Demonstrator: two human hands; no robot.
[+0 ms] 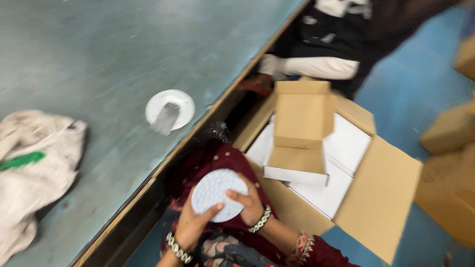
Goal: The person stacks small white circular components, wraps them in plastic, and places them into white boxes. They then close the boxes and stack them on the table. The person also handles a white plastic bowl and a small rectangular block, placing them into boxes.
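my left hand (190,225): bare, beaded bracelet of dark and pale stones at the wrist | my right hand (249,202): bare, matching green-and-white beaded bracelet | sleeve: deep maroon, embroidered floral cuff | lap: maroon cloth with small pale dots, floral print below

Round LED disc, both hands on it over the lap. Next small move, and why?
Probably carry the round LED disc right, into the small open box. Both the left hand and the right hand already grip its rim. That box sits open-flapped on white boxes inside the large carton beside the person, and looks empty, though the picture is blurred.
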